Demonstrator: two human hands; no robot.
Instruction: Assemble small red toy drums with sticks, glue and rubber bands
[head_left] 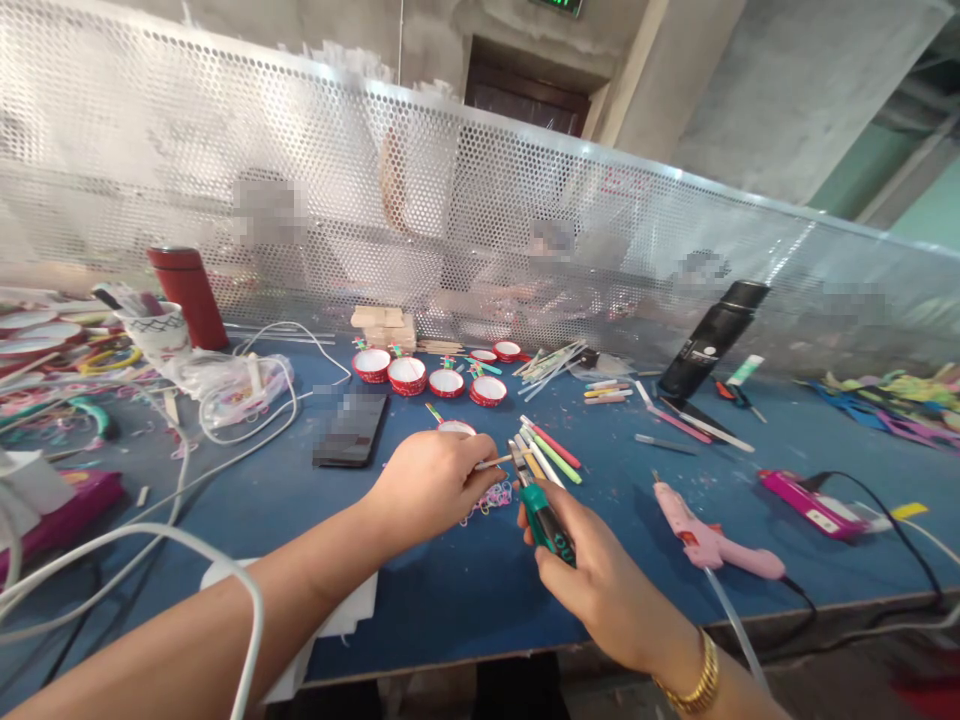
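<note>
- Where the clock is centred on the tips of the green-handled pliers (541,518) and 12 o'clock points away from the person, the right hand (589,575) lies at 5 o'clock, its fingers wrapped around the handles.
- Pliers: judged rigid and moderately weighty for their size. Take hold on the sleeved handles, behind the pivot; the sleeves should resist slipping. The metal jaws are at the stick; how far they are closed cannot be told.
- Pink glue gun (701,545): at 4 o'clock, apart from both hands.
- Small coloured loops (491,500): at 7 o'clock, just beside the left fingertips. Judged light and soft.
- Left hand (431,478): at 9 o'clock, with thumb and forefinger pinched together on a thin wooden stick (493,463).
- Stick: located between the left fingertips and the plier tips. Judged very light, stiff and dry, with little tendency to slip, but liable to snap or splinter under side load. Take hold of the bare shaft close to the jaws, fingertips clear of the metal edges.
- Slim coloured pens (553,450): at 2 o'clock, just beyond the pliers.
- Dark phone (352,430): at 9 o'clock, beyond the left hand.
- Red-sided white dishes (447,383): between 10 and 11 o'clock.
- Black bottle (705,345): at 2 o'clock, near the perforated panel (450,190).
</note>
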